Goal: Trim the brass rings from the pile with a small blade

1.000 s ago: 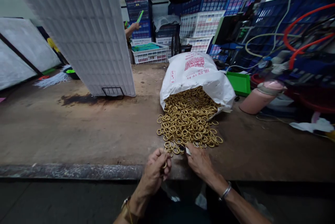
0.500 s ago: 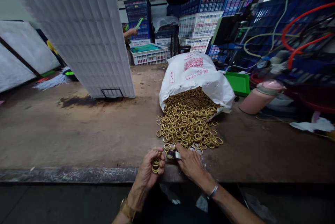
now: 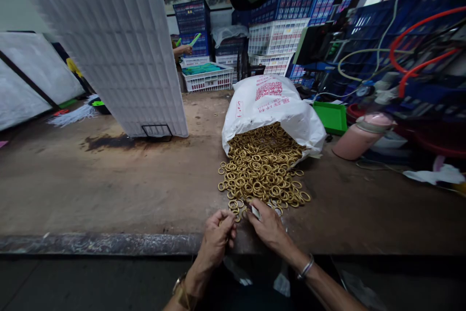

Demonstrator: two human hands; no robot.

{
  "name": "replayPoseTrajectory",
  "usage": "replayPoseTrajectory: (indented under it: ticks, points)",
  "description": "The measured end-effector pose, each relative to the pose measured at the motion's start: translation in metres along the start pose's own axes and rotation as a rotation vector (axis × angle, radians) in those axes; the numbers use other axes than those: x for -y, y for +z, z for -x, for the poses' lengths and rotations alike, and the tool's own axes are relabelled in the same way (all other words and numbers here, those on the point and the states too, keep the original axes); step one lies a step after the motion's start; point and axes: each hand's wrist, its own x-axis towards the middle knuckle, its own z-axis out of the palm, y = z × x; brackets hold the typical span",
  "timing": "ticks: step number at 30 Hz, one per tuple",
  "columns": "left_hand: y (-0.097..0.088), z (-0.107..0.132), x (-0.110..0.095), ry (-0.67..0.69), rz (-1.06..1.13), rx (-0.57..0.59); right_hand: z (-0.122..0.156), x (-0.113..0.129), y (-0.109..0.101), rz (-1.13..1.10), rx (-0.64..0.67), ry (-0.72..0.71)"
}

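A heap of small brass rings spills from a white printed sack lying on the worn brown workbench. My left hand is curled at the near edge of the heap, its fingers closed around brass rings that are mostly hidden. My right hand sits beside it, pinching a small dark tool with a white tip that points into the rings. The two hands almost touch.
A white ribbed panel stands tilted at the back left. A green tray and a pink flask lie right of the sack. Stacked blue and white crates fill the back, where another person's hand holds a green object.
My left hand turned its fingers inward, so the stack of rings seen half a second ago is now hidden. My right hand with the tool shifted slightly forward toward the heap.
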Motion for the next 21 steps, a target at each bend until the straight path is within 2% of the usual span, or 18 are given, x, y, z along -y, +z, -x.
replayPoseTrajectory:
  ticks: [3,7,9,11,15,17,21]
  points:
    - [0.002,0.0,0.004,0.129,-0.252,-0.044,-0.002,0.002,-0.003,-0.226,0.071,0.061]
    - [0.003,0.003,0.002,0.384,-0.426,0.093,-0.002,0.003,-0.002,-0.523,0.204,0.177]
    - [0.004,0.005,0.0,0.419,-0.452,0.182,-0.001,0.006,-0.001,-0.644,0.255,0.223]
    - [0.004,0.006,-0.001,0.414,-0.451,0.215,0.001,0.011,-0.002,-0.716,0.315,0.28]
    - [0.003,0.006,-0.003,0.416,-0.51,0.16,0.002,0.018,-0.005,-0.707,0.396,0.377]
    - [0.002,0.005,-0.003,0.438,-0.581,0.103,0.002,0.018,-0.007,-0.663,0.361,0.333]
    - [0.003,0.003,-0.002,0.482,-0.635,0.048,0.001,0.015,-0.005,-0.478,0.23,0.101]
